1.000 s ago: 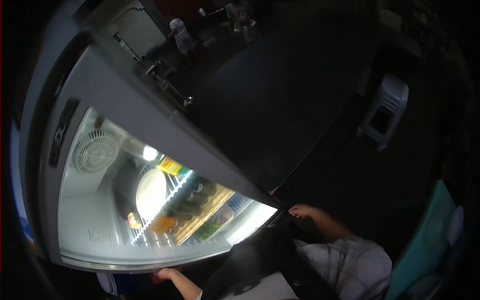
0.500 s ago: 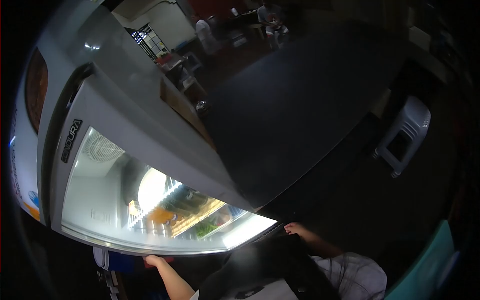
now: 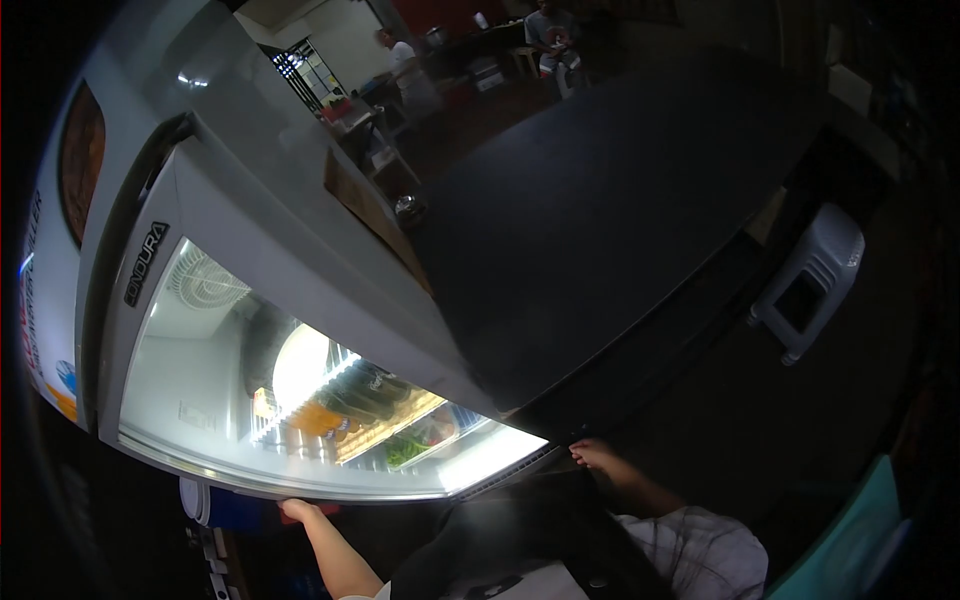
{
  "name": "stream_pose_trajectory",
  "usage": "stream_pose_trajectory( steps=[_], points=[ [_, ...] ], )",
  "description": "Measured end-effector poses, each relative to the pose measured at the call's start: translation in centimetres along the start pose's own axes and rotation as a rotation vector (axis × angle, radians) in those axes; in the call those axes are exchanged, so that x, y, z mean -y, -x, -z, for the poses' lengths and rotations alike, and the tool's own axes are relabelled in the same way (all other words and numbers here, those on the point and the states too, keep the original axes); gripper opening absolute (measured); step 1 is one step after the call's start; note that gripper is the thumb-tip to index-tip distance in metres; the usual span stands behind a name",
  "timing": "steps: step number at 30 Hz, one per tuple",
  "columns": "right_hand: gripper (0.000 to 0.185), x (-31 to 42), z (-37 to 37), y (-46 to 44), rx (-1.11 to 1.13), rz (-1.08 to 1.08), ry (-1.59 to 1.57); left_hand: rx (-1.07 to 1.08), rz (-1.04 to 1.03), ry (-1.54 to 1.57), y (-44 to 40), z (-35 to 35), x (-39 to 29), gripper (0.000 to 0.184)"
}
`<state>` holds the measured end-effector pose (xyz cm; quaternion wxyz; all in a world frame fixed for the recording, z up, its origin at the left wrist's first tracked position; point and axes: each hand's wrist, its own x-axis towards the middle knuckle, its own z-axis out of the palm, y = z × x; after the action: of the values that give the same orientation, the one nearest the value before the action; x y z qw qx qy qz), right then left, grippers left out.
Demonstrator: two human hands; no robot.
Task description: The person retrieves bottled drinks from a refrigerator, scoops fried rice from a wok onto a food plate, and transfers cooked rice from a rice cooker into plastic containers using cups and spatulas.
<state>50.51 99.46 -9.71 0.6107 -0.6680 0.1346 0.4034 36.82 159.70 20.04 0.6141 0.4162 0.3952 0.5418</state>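
Note:
A white display chiller (image 3: 330, 235) with a lit glass front fills the left side, slanted in the view. Through the glass I see bottles (image 3: 365, 390) with dark and orange contents, and leafy greens (image 3: 405, 450) below them. My left hand (image 3: 298, 510) is at the lower edge of the chiller door, its fingers curled at the rim and partly hidden. Beyond the door's right corner my right hand (image 3: 592, 453) is closed, fingers pressed together; what they hold, if anything, is too small to make out.
A large dark table (image 3: 620, 210) stretches beyond the chiller. A white plastic stool (image 3: 815, 280) stands at right, a teal chair back (image 3: 850, 540) nearer. Two people (image 3: 552, 40) are in the far background. Blue and white items (image 3: 225, 508) sit beside my left hand.
The view has shifted slightly, and the chiller's lower edge appears a little higher. My left hand stays at that edge; my right hand stays closed in nearly the same place.

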Motion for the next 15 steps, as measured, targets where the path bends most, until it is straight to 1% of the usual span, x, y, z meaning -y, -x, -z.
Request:
stream_pose_trajectory(
  steps=[2,3,5,7,8,15],
  points=[
    [0.016,0.3,-0.4,0.5,-0.036,0.051,-0.067,0.004,-0.014,-0.012,0.3,0.0,-0.1,0.058],
    [0.016,0.4,-0.6,0.5,-0.037,0.05,-0.063,0.018,-0.013,0.0,0.0,0.0,0.0,0.058],
    [0.016,0.2,-0.8,0.7,-0.02,0.115,-0.158,0.031,-0.012,0.011,-0.3,0.3,0.2,0.058],
    [0.019,-0.7,-0.8,-0.4,-0.005,0.136,-0.12,0.006,0.009,0.052,0.9,-0.3,-0.5,0.051],
    [0.022,-1.4,-0.7,-1.1,0.01,0.158,-0.083,0.005,0.009,0.051,0.7,-0.1,-0.3,0.051],
    [0.023,0.6,0.1,0.3,0.002,0.063,-0.037,0.067,0.013,0.034,-0.7,0.2,0.1,0.05]
  ],
)
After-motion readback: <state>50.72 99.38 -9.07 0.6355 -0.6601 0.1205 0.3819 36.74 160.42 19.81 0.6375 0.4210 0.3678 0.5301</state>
